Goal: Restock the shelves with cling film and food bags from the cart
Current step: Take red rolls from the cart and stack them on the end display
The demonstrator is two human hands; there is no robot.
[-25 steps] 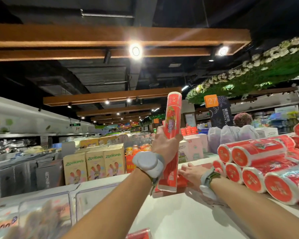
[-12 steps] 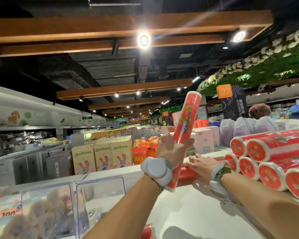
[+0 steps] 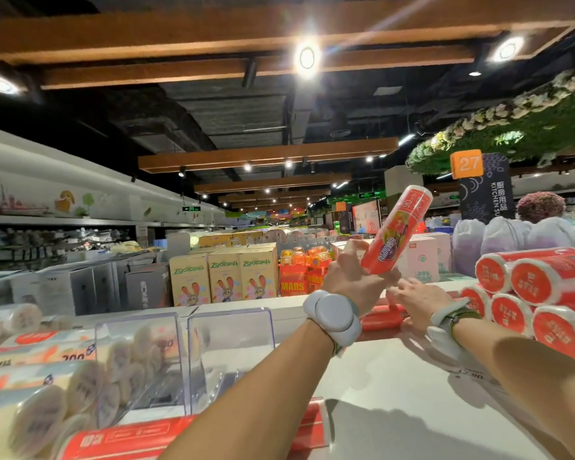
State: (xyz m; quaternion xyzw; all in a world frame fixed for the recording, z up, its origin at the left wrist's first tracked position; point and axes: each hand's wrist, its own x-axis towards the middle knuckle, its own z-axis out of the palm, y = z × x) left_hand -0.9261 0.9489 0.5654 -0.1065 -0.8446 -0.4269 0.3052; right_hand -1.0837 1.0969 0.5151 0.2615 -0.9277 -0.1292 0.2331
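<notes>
**One red roll raised over a white shelf top**

A supermarket aisle runs off under a dark ceiling with wooden beams, and a flat white shelf top (image 3: 395, 393) fills the foreground. At the far left, pale plastic-wrapped rolls (image 3: 30, 386) lie piled beside two clear acrylic dividers (image 3: 231, 340). Beyond the shelf stand three tan cardboard Zootopia cartons (image 3: 223, 278). One long red-labelled roll (image 3: 130, 439) lies along the bottom edge.

In the middle, the left hand (image 3: 352, 277) grips the lower end of a red plastic-wrapped cylinder of film (image 3: 397, 230), thumb and fingers curled round it. The cylinder is tilted, its upper end leaning right.

Just beside it, the right hand (image 3: 415, 300) reaches forward with loose, spread fingers, holding nothing. I cannot tell whether its tips touch the cylinder.

Each wrist carries one pale grey band (image 3: 334, 318). At the far right sits a stack of red rolls (image 3: 545, 283) showing five round ends. An orange square sign (image 3: 466, 163) reading 27 hangs above them.
</notes>
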